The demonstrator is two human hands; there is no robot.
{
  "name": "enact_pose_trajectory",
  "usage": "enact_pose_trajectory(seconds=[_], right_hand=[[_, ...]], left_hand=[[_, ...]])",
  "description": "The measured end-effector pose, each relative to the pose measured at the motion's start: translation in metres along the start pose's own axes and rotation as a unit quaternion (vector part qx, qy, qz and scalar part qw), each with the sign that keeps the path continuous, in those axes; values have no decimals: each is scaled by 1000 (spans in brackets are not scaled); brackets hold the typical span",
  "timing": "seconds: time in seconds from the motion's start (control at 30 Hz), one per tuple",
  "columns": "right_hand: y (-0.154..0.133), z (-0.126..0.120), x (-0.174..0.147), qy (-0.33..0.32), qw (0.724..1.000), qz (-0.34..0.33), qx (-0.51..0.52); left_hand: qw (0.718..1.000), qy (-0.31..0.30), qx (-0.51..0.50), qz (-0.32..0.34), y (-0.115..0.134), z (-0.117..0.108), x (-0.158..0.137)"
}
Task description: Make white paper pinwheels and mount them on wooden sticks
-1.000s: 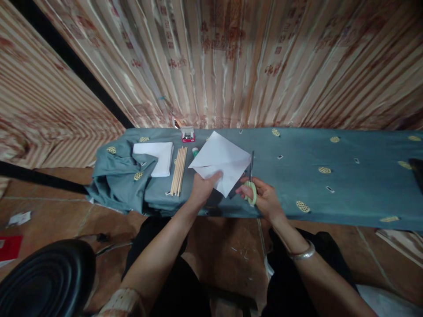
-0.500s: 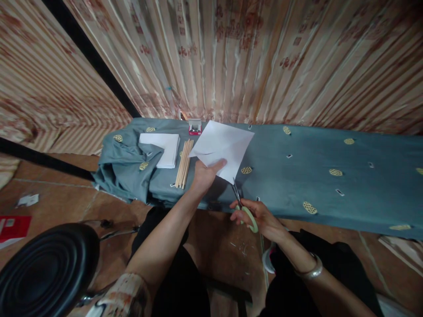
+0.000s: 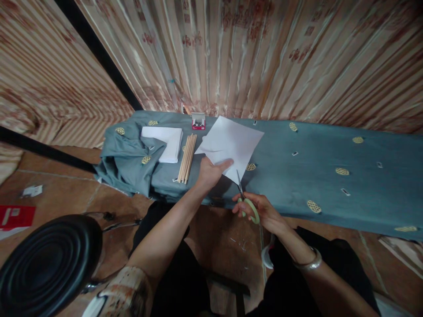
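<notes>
L hand has a plain white four-sided paper sheet by its near edge, thumb flat on top, fingers hidden underneath; grip closed w/ just the paper's thickness btwn. Sheet's over the worktop, which has a teal cloth w/ yellow prints. R hand has pale-green-handled metal scissors, grip curled round the handles, blades at the sheet's near corner; can't tell if they're cutting. L of sheet: bundle of thin pale wooden sticks, then folded white paper stack. Small open red-and-white box behind sticks.
</notes>
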State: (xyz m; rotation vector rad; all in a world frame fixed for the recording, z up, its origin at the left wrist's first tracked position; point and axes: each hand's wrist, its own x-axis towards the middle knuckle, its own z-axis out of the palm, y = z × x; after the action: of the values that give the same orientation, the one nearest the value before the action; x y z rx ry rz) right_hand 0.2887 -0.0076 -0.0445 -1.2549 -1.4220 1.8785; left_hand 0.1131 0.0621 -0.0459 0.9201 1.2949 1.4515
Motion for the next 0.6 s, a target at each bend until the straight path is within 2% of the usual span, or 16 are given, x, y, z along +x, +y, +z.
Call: enact_pose_trajectory(seconds=[0.33,0.6], right_hand=[[1,0,-1,2,999,-19,-50],[4,0,1,-9,998,-10,-61]], left_hand=[[1000,-11,-8,-4,2,1,-1],[1000,-5,-12,-6,3,-1,-1]])
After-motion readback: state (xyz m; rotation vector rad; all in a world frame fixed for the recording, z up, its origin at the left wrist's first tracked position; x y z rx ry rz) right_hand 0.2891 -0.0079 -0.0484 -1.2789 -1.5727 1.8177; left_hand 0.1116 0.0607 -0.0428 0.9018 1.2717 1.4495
